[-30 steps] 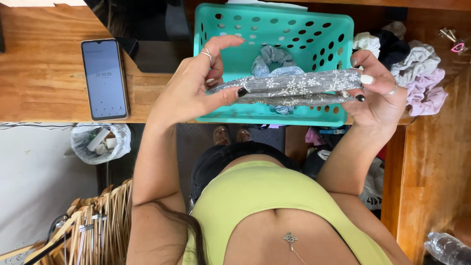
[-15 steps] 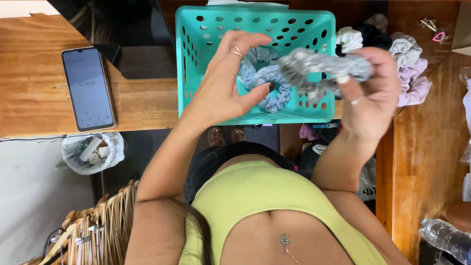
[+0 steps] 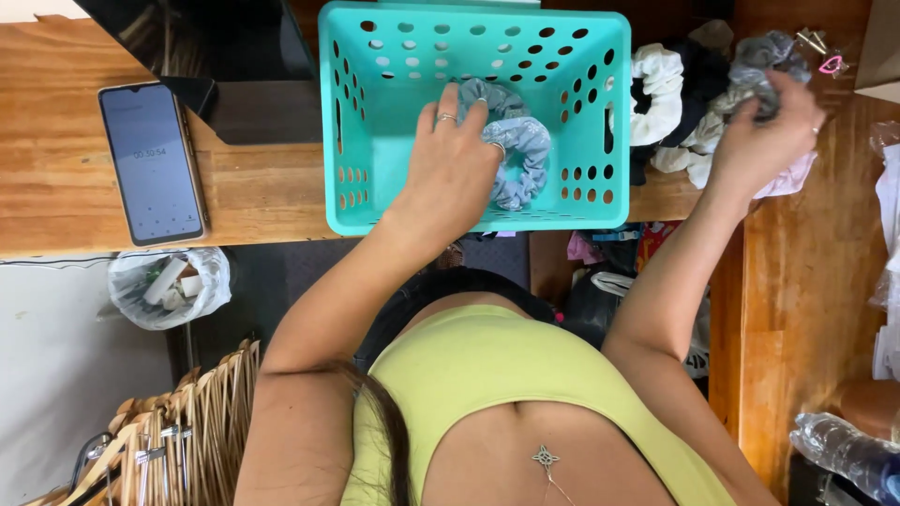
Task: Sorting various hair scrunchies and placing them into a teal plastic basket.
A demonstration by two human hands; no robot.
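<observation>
Scrunchies in basket (image 3: 511, 150): blue-grey, inside the teal basket (image 3: 366, 187), under the fingers
Left hand (image 3: 450, 169): fingers loosely spread, pressing them down
Scrunchie pile (image 3: 675, 103): on the wooden table (image 3: 262, 187), just right of the basket
Right hand (image 3: 764, 131): pinching a grey scrunchie (image 3: 755, 66)

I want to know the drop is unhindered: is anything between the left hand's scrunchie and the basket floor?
Nothing visible. The left hand is already inside the teal basket, fingers on the blue-grey scrunchie, which lies on the bottom.
</observation>
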